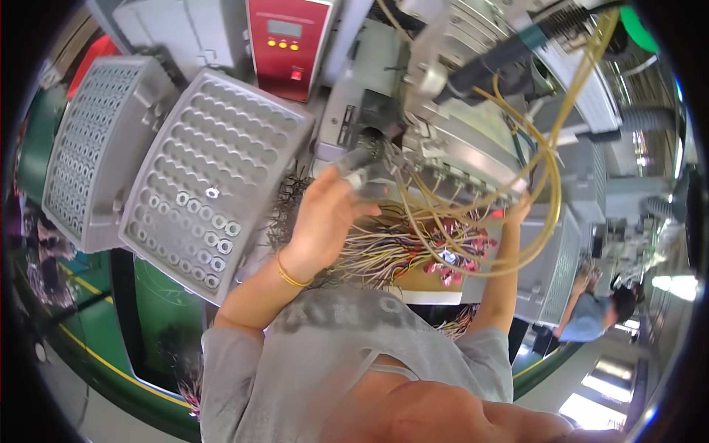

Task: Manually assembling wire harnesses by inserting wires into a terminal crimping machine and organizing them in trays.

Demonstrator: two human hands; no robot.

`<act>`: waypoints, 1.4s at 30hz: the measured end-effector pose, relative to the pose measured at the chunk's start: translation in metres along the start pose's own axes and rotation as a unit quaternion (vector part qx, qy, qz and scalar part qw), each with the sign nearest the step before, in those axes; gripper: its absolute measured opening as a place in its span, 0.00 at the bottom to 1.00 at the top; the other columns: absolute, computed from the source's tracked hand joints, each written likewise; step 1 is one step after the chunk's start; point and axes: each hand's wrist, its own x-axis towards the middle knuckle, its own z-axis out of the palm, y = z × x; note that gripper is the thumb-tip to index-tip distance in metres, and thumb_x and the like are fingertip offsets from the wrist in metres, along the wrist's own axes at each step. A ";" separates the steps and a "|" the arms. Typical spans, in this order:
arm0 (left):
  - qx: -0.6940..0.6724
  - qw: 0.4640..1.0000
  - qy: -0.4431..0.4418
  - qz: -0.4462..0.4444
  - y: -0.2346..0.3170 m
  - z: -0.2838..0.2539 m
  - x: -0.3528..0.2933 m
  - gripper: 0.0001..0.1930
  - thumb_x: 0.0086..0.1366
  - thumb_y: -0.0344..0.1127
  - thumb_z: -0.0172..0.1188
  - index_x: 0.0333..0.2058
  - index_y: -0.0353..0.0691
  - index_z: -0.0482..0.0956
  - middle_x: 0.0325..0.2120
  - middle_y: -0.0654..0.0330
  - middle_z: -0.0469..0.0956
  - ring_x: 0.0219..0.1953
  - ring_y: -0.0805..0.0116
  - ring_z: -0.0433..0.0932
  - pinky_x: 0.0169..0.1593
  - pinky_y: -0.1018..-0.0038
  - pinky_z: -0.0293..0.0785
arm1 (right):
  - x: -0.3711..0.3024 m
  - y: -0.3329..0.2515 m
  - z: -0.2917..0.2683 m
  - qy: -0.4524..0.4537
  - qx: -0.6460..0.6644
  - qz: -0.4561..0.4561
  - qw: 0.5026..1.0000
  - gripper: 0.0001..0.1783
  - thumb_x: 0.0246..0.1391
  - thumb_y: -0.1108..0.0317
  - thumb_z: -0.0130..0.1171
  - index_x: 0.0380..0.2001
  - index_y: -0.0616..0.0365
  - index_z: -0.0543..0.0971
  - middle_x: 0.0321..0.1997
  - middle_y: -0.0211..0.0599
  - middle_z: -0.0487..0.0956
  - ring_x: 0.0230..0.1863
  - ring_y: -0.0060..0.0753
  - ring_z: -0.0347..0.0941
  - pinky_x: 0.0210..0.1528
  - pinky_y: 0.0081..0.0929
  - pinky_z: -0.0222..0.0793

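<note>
My left hand (323,218), with a yellow band at the wrist, reaches up to a dark opening (371,139) in the grey machine (443,148). Its fingers are smeared by motion, so I cannot tell what they hold. On the right, my right hand (518,210) is at the machine's near edge beside a small red part (497,214). Its fingers are mostly hidden. Between my forearms lies a spread bundle of thin wires (384,247), cream, purple and dark, with pink ends (461,258). Looping yellowish tubes (550,214) pass in front of my right hand and forearm.
A grey tray (236,148) with rows of round pockets, some holding metal hex nuts (214,238), stands at left. A second nut-filled tray (92,148) is beyond it. A red control box (286,44) stands behind. Another person (594,314) is at far right.
</note>
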 end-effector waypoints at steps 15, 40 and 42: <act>-0.081 0.994 0.011 -0.077 0.013 0.006 0.012 0.19 0.62 0.38 0.49 0.51 0.40 0.68 0.44 0.60 0.73 0.44 0.66 0.72 0.43 0.71 0.69 | 0.000 -0.019 -0.010 -0.021 -0.053 -0.023 0.998 0.25 0.46 0.73 0.54 0.51 0.56 0.70 0.39 0.47 0.78 0.38 0.53 0.75 0.38 0.41 0.71; -0.177 0.980 0.010 -0.087 0.005 -0.001 0.014 0.18 0.61 0.44 0.51 0.47 0.43 0.71 0.41 0.63 0.73 0.37 0.70 0.69 0.41 0.74 0.65 | 0.002 -0.024 -0.010 -0.028 -0.054 -0.035 0.997 0.22 0.46 0.71 0.54 0.49 0.57 0.71 0.39 0.47 0.78 0.36 0.52 0.75 0.36 0.40 0.71; -0.175 0.981 -0.004 -0.083 0.005 -0.002 0.013 0.17 0.61 0.42 0.51 0.47 0.43 0.71 0.40 0.62 0.74 0.37 0.70 0.70 0.41 0.74 0.66 | 0.003 -0.024 -0.010 -0.029 -0.054 -0.036 0.997 0.22 0.46 0.71 0.54 0.49 0.57 0.71 0.39 0.47 0.78 0.36 0.52 0.75 0.36 0.40 0.71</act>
